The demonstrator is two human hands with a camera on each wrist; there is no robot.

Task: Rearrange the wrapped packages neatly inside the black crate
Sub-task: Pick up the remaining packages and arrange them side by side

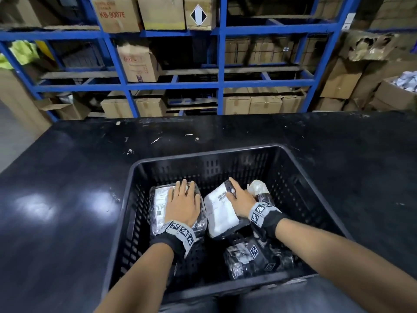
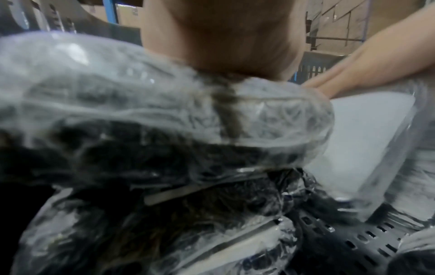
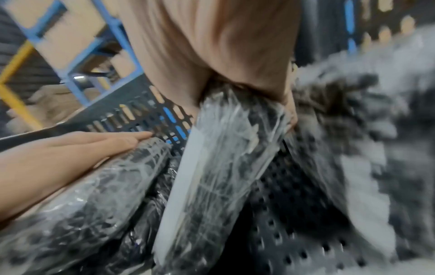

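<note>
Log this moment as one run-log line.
left hand flat on left package | right hand grips tilted middle package | black crate on table | stage: arranging

Black wristbands [image 1: 168,242] (grey marker tags)
</note>
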